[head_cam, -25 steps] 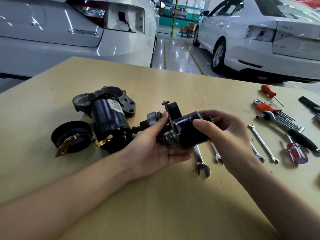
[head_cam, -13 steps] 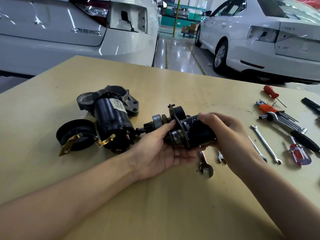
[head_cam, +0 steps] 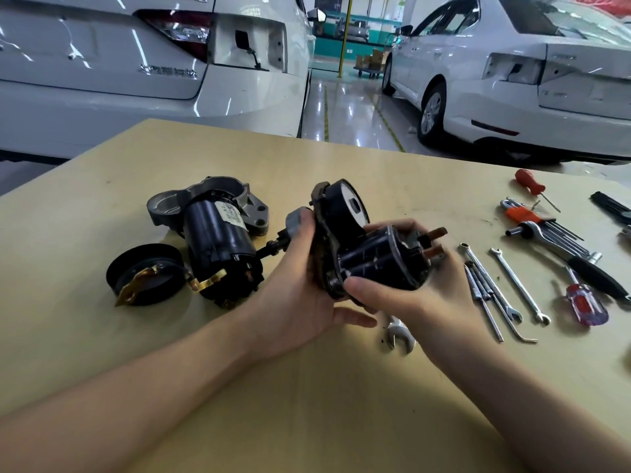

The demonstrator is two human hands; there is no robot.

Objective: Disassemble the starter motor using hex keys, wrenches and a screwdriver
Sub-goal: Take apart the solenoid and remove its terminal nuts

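Head view: both hands hold the solenoid assembly [head_cam: 372, 257] above the tabletop [head_cam: 307, 404] — left hand [head_cam: 300, 285] cradles its bracket end, right hand [head_cam: 406, 295] grips the body. Judged step: separating solenoid from bracket — next needs a firm pull.

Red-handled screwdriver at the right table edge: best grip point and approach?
Grip the translucent red-handled screwdriver by its handle, from above, fingers across its width. It lies flat on the table, handle toward the person, thin shaft pointing away toward the black ratchet handle, so the near side looks clearest.
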